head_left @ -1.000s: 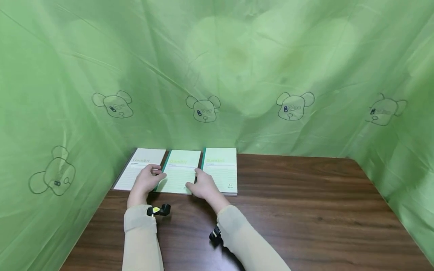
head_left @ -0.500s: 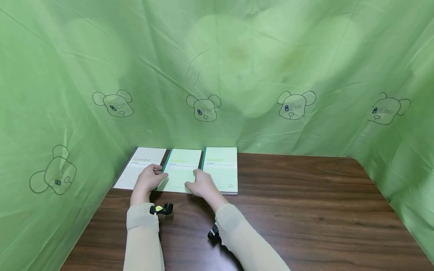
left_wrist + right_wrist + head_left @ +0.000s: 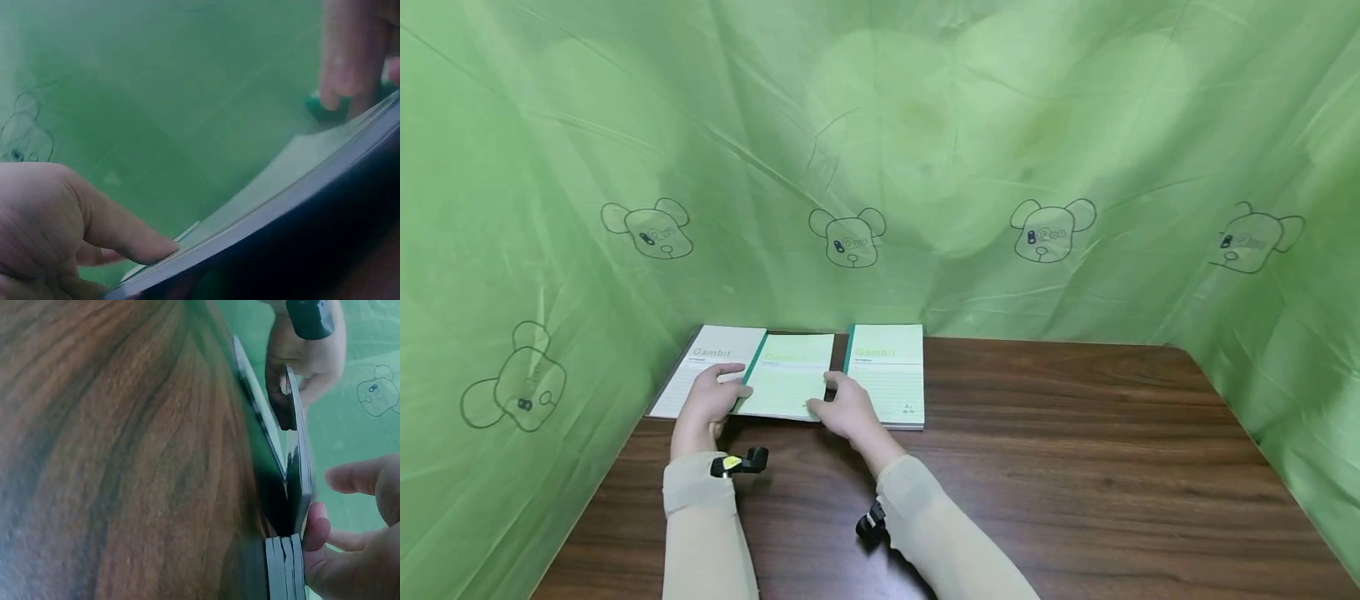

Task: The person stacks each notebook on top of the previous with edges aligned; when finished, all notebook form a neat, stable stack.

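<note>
Your left hand [image 3: 703,402] pinches the middle notebook [image 3: 792,375], raised, by its left edge; your right hand [image 3: 848,408], thumb and finger parted, touches its right edge, grip unclear.

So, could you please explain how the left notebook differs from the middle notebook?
The left notebook has a whitish cover; the middle notebook is pale green. The left notebook's spine looks dark, the middle notebook's green. The left notebook's title is grey, the middle notebook's yellow-green. The left hand grips the middle notebook's edge, not the left notebook. Both covers show "Gambit".
</note>
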`<action>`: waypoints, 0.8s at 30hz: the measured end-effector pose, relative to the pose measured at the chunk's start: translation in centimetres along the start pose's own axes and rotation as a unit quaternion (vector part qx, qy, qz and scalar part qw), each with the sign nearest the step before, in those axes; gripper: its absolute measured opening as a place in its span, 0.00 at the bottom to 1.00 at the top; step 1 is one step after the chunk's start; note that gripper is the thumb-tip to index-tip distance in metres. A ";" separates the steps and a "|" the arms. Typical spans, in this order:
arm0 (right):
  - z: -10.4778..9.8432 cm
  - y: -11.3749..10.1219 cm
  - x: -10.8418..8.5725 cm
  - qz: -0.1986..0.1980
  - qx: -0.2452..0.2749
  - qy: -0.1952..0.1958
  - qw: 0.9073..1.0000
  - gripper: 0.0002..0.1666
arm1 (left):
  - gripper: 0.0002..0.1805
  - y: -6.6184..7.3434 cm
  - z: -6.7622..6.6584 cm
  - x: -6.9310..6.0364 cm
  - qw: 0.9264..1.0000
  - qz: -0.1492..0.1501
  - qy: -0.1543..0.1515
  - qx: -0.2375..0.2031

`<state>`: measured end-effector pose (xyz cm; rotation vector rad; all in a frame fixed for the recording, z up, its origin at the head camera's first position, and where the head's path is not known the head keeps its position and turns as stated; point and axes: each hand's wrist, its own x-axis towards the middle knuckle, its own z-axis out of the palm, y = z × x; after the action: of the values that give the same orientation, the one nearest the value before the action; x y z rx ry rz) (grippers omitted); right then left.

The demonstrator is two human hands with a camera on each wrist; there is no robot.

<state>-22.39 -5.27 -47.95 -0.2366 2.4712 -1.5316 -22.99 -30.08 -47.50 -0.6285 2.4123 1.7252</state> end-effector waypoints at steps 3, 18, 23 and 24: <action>-0.1 -0.1 -0.1 0.001 0.033 0.005 0.999 0.37 | 0.38 -0.2 -0.9 -0.4 0.996 -0.032 -0.029 -0.079; -0.7 -0.3 -0.6 0.012 0.216 0.031 0.976 0.38 | 0.41 0.3 -0.9 -0.6 0.987 0.017 -0.096 -0.130; -1.5 0.1 -0.9 0.010 0.189 0.032 0.982 0.39 | 0.40 0.7 -0.2 -0.6 0.990 0.030 -0.082 -0.108; -1.8 0.2 -1.0 0.011 0.181 0.033 0.983 0.40 | 0.40 0.8 0.0 -0.6 0.991 0.031 -0.079 -0.107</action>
<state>-21.92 -3.42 -47.23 -0.0959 2.1756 -1.9679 -22.75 -29.67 -46.61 -0.4222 2.1822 1.9943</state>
